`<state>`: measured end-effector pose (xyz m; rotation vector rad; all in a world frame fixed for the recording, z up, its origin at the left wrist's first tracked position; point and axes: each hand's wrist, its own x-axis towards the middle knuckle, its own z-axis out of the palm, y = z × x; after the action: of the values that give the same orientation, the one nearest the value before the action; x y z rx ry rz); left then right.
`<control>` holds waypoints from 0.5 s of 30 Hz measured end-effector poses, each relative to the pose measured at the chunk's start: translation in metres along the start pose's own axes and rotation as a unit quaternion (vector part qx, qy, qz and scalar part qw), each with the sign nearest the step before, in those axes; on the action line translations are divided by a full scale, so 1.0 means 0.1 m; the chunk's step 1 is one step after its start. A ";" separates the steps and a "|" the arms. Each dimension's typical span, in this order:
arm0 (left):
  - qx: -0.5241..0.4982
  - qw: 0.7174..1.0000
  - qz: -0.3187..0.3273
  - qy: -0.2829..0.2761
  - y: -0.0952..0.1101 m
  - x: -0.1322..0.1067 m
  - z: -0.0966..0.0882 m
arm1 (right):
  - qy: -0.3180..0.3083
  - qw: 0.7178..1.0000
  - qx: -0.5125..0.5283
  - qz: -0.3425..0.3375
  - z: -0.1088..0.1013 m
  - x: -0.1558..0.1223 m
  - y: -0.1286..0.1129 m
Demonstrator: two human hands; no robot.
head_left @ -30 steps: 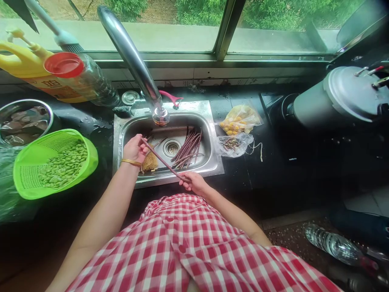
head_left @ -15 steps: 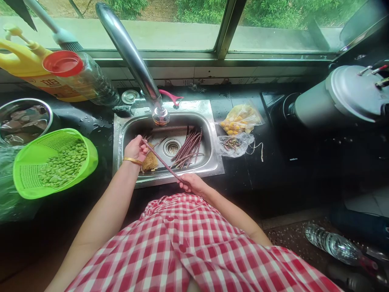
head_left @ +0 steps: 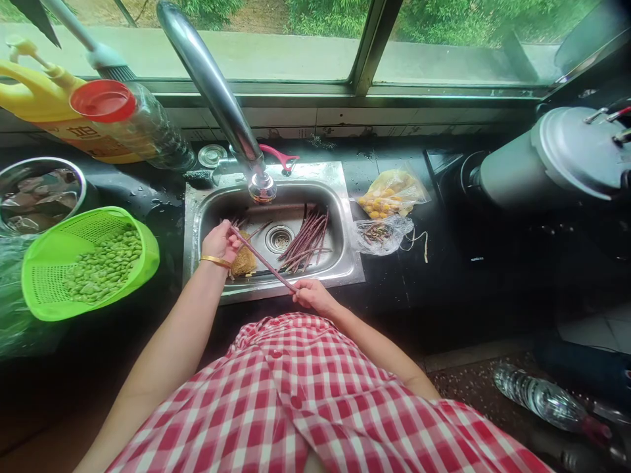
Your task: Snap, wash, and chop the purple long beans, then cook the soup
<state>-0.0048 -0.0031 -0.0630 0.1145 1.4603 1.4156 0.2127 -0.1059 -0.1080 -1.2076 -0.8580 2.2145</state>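
My left hand point(head_left: 220, 242), a gold bangle on its wrist, is closed round the far end of one long purple bean point(head_left: 261, 259) over the steel sink point(head_left: 197, 217). At the sink's front rim my right hand point(head_left: 310, 295) pinches the bean's near end. The bean runs slanted between the two hands. More purple beans point(head_left: 308, 240) lie in a loose bundle in the basin, right of the drain point(head_left: 279, 239). A brown scrub pad point(head_left: 243, 263) sits below my left hand.
A chrome tap point(head_left: 217, 98) arches over the sink. A green colander of pale beans point(head_left: 89, 263) and a steel bowl point(head_left: 37, 190) stand left, bottles point(head_left: 123, 125) behind. Two plastic bags point(head_left: 387, 213) lie right of the sink, a pressure cooker point(head_left: 557, 157) far right.
Both hands keep hold of the bean. My right hand has shifted a little along the sink's front rim; the left has barely moved.
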 end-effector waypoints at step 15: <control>-0.056 0.992 0.022 -0.110 0.03 -0.01 0.01 | 0.045 0.999 -0.013 -0.010 -0.02 0.01 0.02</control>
<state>-0.0051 -0.0023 -0.0598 0.2258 1.2021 1.4682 0.2135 -0.1056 -0.1106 -1.2931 -0.8619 2.1222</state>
